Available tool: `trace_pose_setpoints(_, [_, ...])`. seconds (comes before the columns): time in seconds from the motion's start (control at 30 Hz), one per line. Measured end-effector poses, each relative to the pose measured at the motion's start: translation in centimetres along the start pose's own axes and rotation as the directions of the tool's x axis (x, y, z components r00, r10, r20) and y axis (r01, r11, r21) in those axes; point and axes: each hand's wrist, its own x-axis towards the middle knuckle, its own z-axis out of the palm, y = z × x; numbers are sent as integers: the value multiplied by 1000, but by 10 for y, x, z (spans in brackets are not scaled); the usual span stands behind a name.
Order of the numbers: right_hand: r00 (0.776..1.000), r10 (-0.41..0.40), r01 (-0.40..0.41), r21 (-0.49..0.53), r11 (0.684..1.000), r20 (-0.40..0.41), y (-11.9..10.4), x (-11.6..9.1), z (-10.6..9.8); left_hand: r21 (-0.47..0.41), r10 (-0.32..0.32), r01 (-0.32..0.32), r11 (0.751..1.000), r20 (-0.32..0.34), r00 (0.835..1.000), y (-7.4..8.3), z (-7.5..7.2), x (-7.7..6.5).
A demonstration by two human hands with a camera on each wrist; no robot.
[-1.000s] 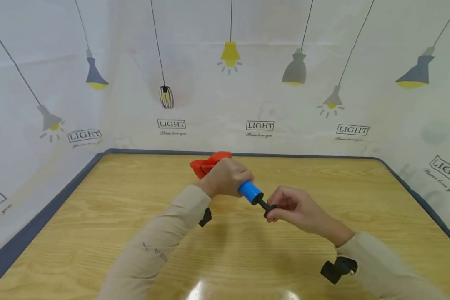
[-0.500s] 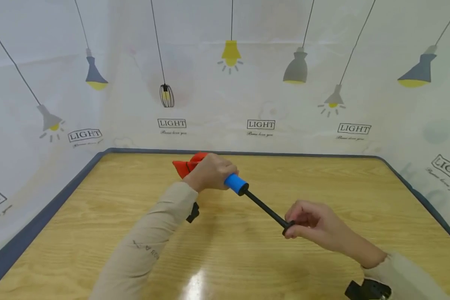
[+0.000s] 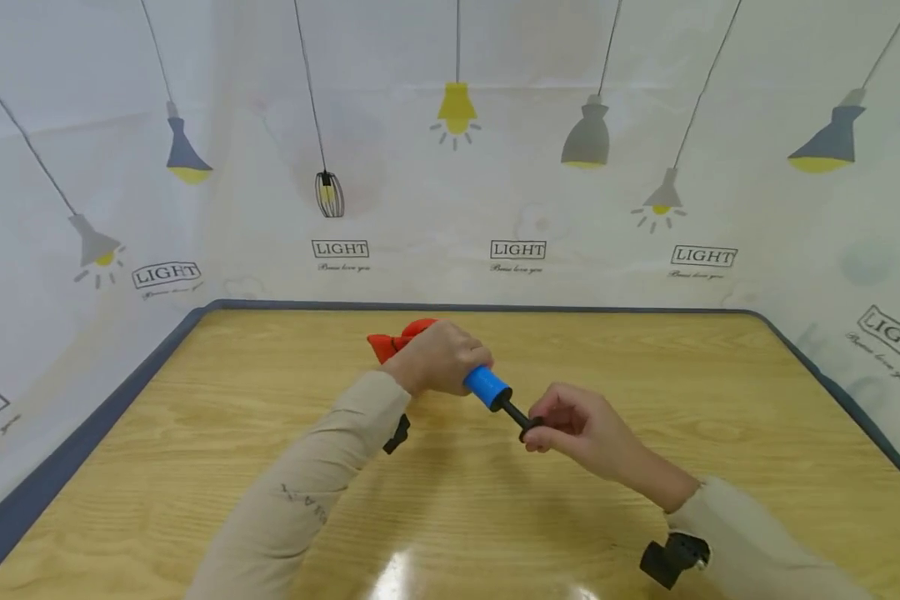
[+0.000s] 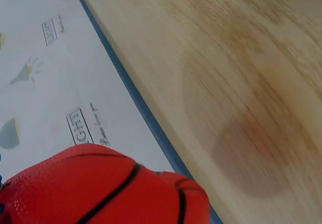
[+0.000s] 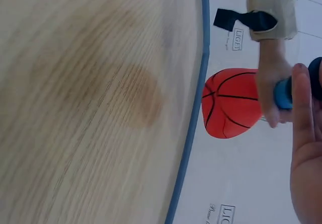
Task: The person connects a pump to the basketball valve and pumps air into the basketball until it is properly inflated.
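Note:
My left hand grips the blue barrel of a hand pump above the middle of the table. Beyond that hand, at the pump's far end, is a red ball with black basketball lines; it looks soft and creased, only partly filled. The left hand covers most of the ball in the head view, while the left wrist view shows the ball's creased red skin up close. My right hand pinches the black disc handle at the plunger's end between thumb and fingers. A short length of black rod shows outside the barrel.
The wooden table has a dark blue border along its back and sides. White sheeting printed with lamps stands around it as walls. A black wrist camera is strapped to the right sleeve.
My right hand first drew the plunger far out toward the lower right, then pushed it back in. The left hand and pump shifted left, then partly back right.

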Motion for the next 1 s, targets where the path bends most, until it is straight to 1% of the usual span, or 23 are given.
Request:
trace_pose_setpoints(0.13, [998,3,-3,-5,1000,60,-18,-16,-6,13,-22,23,1000,-8,1000,-4,-5,-5])
trace_pose_setpoints(0.17, [997,-17,18,-11,1000,78,-20,-19,-8,9,-26,26,1000,-4,1000,-4,-6,-5])
trace_pose_setpoints(0.23, [994,-31,35,-41,999,101,-21,-21,-10,-4,-23,23,1000,-1,1000,-3,-8,-2])
trace_pose_setpoints(0.3, [991,-79,86,-63,994,110,-16,-16,-10,-13,-25,25,1000,17,1000,0,-10,2])
trace_pose_setpoints(0.4, [990,-101,108,-63,992,100,-3,-1,-5,-9,-19,19,1000,39,999,4,-11,5])
trace_pose_setpoints(0.5, [991,-112,115,-31,993,67,11,11,0,15,-29,28,999,71,997,7,-11,5])
trace_pose_setpoints(0.6, [997,-83,83,-12,996,12,16,14,3,40,-51,46,998,111,993,7,-10,4])
trace_pose_setpoints(0.67, [999,-50,50,6,999,-5,13,12,4,45,-52,47,998,121,991,5,-9,2])
trace_pose_setpoints(0.73, [1000,-16,16,17,1000,3,6,7,3,31,-44,41,999,113,993,3,-8,0])
trace_pose_setpoints(0.8, [1000,5,-6,31,999,27,-3,-1,0,25,-38,36,999,95,995,1,-8,-3])
trace_pose_setpoints(0.87, [998,20,-23,56,998,55,-11,-11,-2,26,-48,46,999,76,996,-2,-9,-7])
trace_pose_setpoints(0.93, [997,4,-10,77,997,73,-15,-19,-4,25,-63,62,998,61,996,-4,-9,-9])
trace_pose_setpoints(1.0, [997,-22,16,75,997,80,-15,-21,-4,18,-61,60,998,47,997,-4,-10,-9])
